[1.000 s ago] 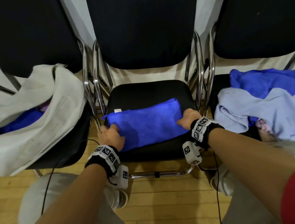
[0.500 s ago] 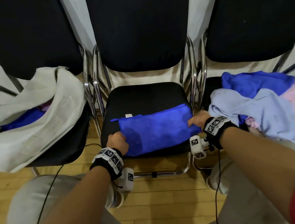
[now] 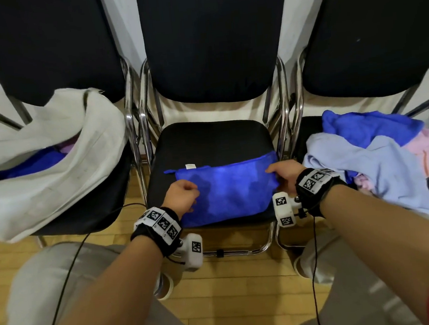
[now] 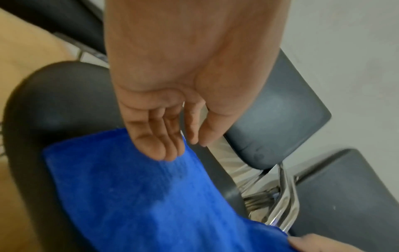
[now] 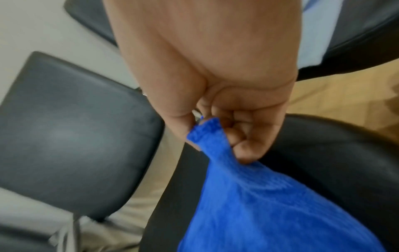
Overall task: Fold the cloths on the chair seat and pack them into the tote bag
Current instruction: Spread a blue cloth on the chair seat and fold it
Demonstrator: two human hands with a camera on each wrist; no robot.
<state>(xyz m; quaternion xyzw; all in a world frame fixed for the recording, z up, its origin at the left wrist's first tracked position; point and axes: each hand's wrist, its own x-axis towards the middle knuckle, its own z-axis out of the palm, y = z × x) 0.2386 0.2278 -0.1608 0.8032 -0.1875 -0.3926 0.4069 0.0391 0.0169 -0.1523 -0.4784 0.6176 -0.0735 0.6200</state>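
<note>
Both hands work the blue cloth [image 3: 226,189], its white tag [image 3: 190,166] unreadable.

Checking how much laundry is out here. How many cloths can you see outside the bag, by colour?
Bright blue: 2, the cloth on the middle seat and the cloth on the right chair
Pale blue: 1
Pink: 1
Total: 4; the pile may hide more.

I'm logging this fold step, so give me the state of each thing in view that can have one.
blue cloth: folded, flat on middle seat.
right hand: grip pinching cloth corner.
left hand: fingers resting on cloth.
tote bag: open, cloths inside.
cloth pile: unfolded, heaped on right chair.
</note>
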